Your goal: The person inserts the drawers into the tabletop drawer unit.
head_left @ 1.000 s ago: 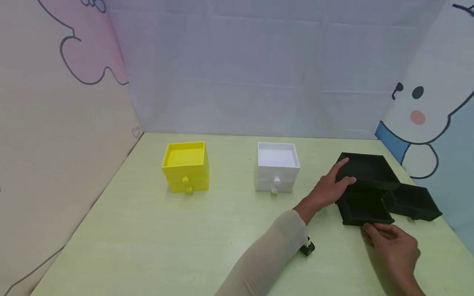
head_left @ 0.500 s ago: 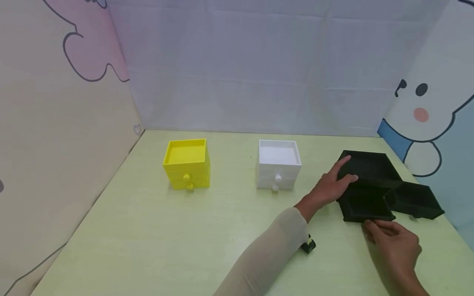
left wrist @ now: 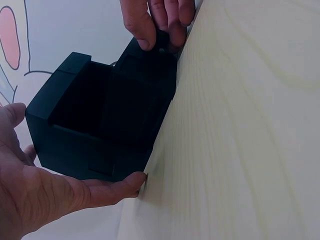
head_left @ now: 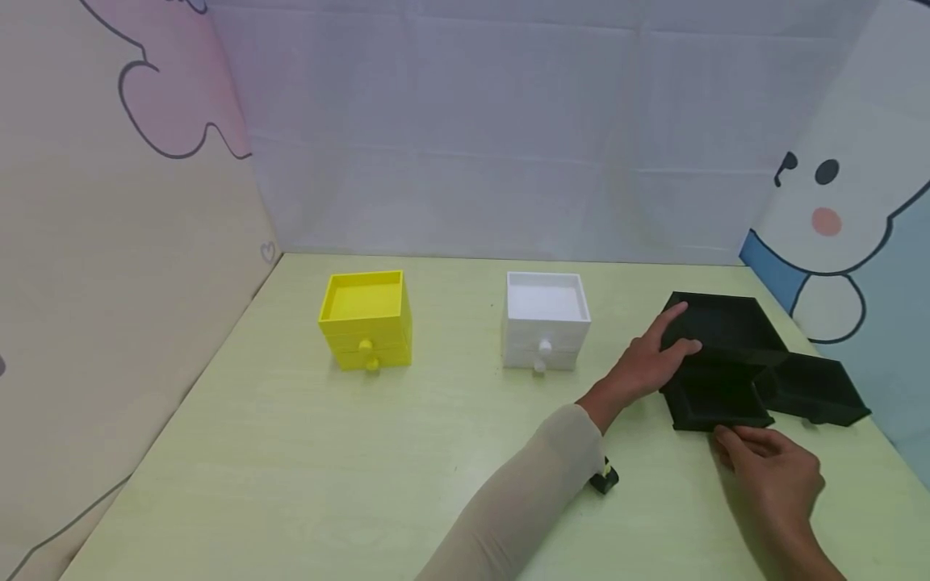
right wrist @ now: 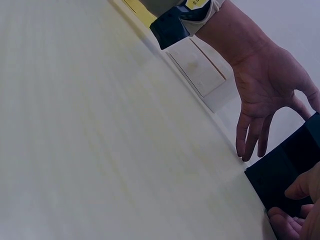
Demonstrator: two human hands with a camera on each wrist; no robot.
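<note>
A black drawer box [head_left: 719, 323] with a shallow tray top stands at the right of the table. Its lower drawer [head_left: 719, 407] is pulled out at the front. My right hand [head_left: 773, 476] pinches that drawer's front at the bottom edge; the fingers hide the knob. Against the box's left side rests my left hand [head_left: 643, 367], thumb and index finger at the top rim. In the right wrist view the other fingers [right wrist: 254, 135] of this hand extend straight down. Another black drawer [head_left: 814, 391] juts out to the right; whether it is still attached, I cannot tell.
A white drawer box [head_left: 546, 323] stands left of the black one, and a yellow drawer box [head_left: 366, 323] further left, both with drawers in. Drawn-on walls bound the table [head_left: 291, 452] at the left, back and right. A small black device [head_left: 605, 478] shows under the left sleeve.
The lower black drawer appears slightly further in, with the right hand moving along at its front. The left hand keeps its place on the box. The head view has shifted slightly.
</note>
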